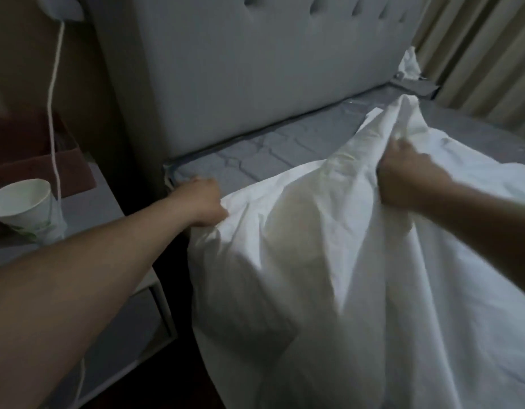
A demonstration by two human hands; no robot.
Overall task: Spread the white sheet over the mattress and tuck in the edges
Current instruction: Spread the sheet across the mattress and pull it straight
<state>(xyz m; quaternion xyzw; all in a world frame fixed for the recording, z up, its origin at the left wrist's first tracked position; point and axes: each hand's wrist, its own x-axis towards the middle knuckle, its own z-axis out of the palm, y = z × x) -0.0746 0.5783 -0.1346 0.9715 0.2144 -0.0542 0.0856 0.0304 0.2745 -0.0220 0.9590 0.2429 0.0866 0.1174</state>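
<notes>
Sheet: one white sheet point(329, 261), thin wrinkled cloth, bunched in soft folds over the near part of the mattress point(255, 160), hanging down its near side.
Mattress: one, grey, quilted surface, bare strip along the headboard.
Left hand point(205, 202): grip clamped on the sheet's edge at the mattress's near-left corner.
Right hand point(403, 178): grip clamped on a raised fold above the mattress.
Headboard point(255, 69): one, pale, padded, tufted.
Cup point(25, 205): one white paper cup, left of the mattress.

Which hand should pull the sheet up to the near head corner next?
Left, probably. The left hand grips the sheet edge right beside the bare mattress corner; the right hand holds a bunch farther in.
</notes>
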